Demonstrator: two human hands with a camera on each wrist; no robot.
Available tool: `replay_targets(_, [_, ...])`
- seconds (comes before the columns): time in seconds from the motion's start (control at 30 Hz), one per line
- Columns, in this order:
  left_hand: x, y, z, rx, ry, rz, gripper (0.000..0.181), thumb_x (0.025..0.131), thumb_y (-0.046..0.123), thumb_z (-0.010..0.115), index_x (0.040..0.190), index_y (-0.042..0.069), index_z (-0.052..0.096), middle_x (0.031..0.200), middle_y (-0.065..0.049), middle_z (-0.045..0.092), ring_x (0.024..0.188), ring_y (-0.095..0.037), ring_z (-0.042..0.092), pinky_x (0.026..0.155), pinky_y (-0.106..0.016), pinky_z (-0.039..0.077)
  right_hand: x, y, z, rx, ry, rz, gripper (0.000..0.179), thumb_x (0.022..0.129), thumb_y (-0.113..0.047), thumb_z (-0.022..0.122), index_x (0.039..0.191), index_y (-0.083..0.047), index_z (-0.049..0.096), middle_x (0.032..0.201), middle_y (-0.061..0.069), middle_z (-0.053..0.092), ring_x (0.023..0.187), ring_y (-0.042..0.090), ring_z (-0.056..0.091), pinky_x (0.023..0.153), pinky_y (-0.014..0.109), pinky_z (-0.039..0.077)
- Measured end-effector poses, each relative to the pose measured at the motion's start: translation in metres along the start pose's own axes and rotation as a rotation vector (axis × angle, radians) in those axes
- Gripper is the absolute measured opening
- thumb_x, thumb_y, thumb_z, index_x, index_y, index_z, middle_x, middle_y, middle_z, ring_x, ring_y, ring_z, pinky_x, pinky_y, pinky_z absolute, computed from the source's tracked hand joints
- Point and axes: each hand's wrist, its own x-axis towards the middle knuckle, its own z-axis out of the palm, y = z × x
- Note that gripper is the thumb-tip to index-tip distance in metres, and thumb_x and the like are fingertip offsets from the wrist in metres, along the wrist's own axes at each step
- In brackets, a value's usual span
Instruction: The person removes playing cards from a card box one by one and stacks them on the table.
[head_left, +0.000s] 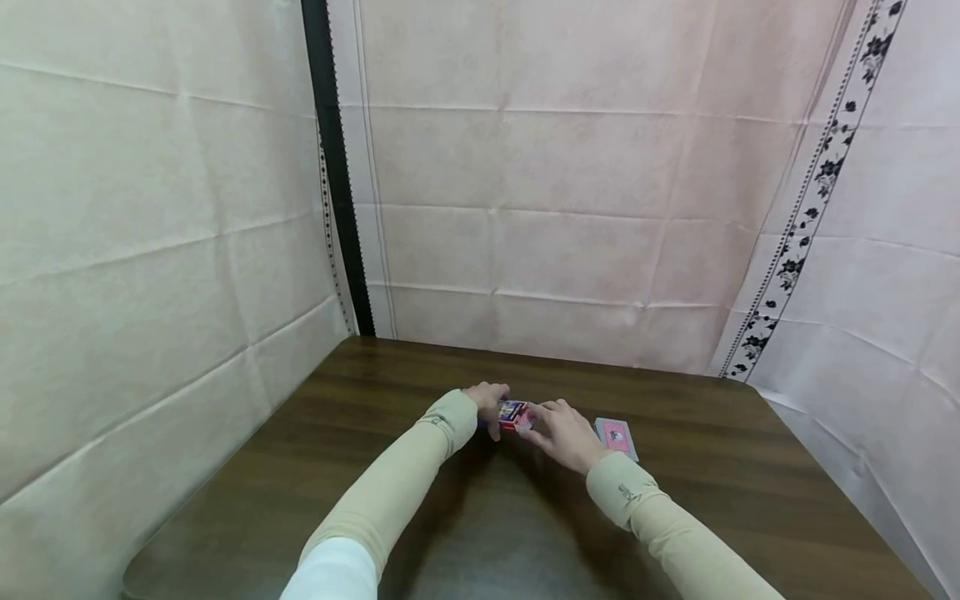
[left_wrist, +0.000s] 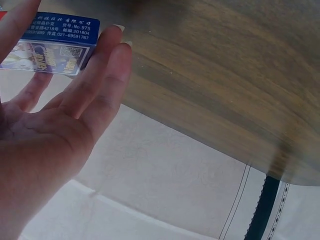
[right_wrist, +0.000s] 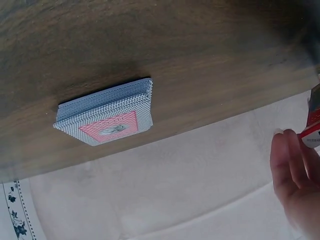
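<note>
A small playing card box (head_left: pixel 513 415), blue and red, is between my two hands over the table. My left hand (head_left: pixel 489 406) holds its left end; in the left wrist view the blue side of the box (left_wrist: pixel 62 27) carries white printed lettering, with thumb and fingers around it. At the other end, my right hand (head_left: pixel 566 435) pinches the box between thumb and forefinger. Its fingertips are at a red edge of the box (right_wrist: pixel 312 127) in the right wrist view, where much of the box is out of frame. Beside the right hand lies a squared deck of cards (head_left: pixel 616 437), pink and grey-patterned on top.
The dark wooden table (head_left: pixel 360 517) has rounded corners. Creased pale cloth (head_left: pixel 570 208) hangs behind it and along both sides, with a dark strip (head_left: pixel 341 167) at the back left and a floral border (head_left: pixel 810 200) at the back right.
</note>
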Motion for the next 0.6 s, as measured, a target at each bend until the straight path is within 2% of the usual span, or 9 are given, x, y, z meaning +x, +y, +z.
replay_targets(0.27, [-0.003, 0.003, 0.000, 0.027, 0.008, -0.012, 0.068, 0.067, 0.014, 0.088, 0.125, 0.020, 0.053, 0.110, -0.006, 0.059, 0.096, -0.021, 0.055, 0.089, -0.039, 0.046, -0.002, 0.001, -0.001, 0.019, 0.012, 0.014, 0.041, 0.090, -0.043, 0.064, 0.118, -0.012, 0.066, 0.114, 0.009, 0.068, 0.103, 0.023, 0.057, 0.092, 0.043, 0.051])
replay_targets(0.4, [-0.001, -0.002, 0.001, 0.011, 0.004, -0.035, 0.066, 0.066, 0.012, 0.088, 0.122, 0.019, 0.054, 0.112, -0.006, 0.060, 0.097, -0.021, 0.056, 0.089, -0.038, 0.046, -0.003, 0.002, 0.000, 0.053, 0.025, 0.030, 0.041, 0.091, -0.041, 0.064, 0.117, -0.010, 0.066, 0.115, 0.011, 0.066, 0.106, 0.024, 0.056, 0.092, 0.043, 0.051])
replay_targets(0.6, [0.000, -0.010, 0.001, 0.023, 0.035, -0.037, 0.065, 0.062, 0.012, 0.090, 0.117, 0.018, 0.056, 0.110, -0.007, 0.061, 0.097, -0.024, 0.058, 0.088, -0.040, 0.047, -0.006, 0.004, 0.000, 0.081, 0.019, 0.086, 0.035, 0.089, -0.042, 0.066, 0.110, -0.015, 0.065, 0.111, 0.006, 0.063, 0.104, 0.022, 0.056, 0.089, 0.043, 0.051])
